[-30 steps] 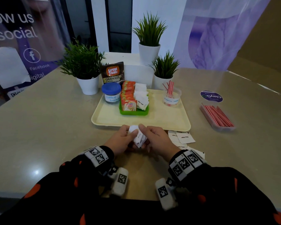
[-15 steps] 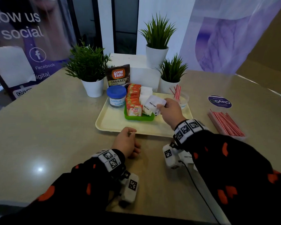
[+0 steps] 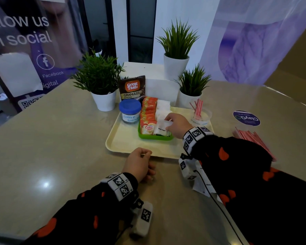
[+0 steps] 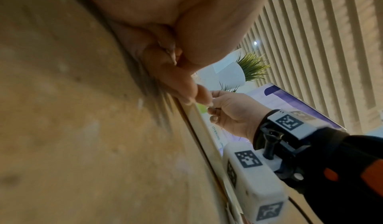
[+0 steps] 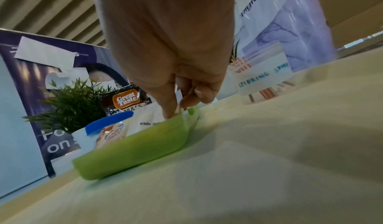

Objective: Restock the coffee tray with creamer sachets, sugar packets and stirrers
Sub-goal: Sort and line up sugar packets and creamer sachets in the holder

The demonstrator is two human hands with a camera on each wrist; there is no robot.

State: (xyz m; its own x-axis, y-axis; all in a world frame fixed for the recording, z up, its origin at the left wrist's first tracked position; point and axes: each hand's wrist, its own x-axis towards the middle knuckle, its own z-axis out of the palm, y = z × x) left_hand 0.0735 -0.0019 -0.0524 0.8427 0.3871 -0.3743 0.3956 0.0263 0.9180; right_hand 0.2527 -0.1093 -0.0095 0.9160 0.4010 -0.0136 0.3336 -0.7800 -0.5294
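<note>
A cream tray (image 3: 124,144) carries a green bin (image 3: 154,137) with a row of orange creamer sachets (image 3: 148,112) and a row of white sugar packets (image 3: 163,108). My right hand (image 3: 168,123) reaches over the bin's near right corner and pinches a small bunch of sugar packets (image 3: 161,129), lowered into the bin. The right wrist view shows thumb and fingers (image 5: 170,109) pressing the packets (image 5: 149,121) behind the green wall (image 5: 134,152). My left hand (image 3: 146,154) rests on the table at the tray's front edge, fingers loosely curled, empty. A cup of red-striped stirrers (image 3: 199,114) stands on the tray's right.
A blue-lidded coffee jar (image 3: 130,111) stands left of the bin, with a Great Taste pouch (image 3: 132,87) and three potted plants (image 3: 102,82) behind. Loose stirrers (image 3: 253,138) lie in a holder at right. More sugar packets (image 3: 201,188) lie under my right arm.
My right hand carried the sugar packets from in front of the tray to the green bin and lowered them in. My left hand let go and settled by the tray's edge.
</note>
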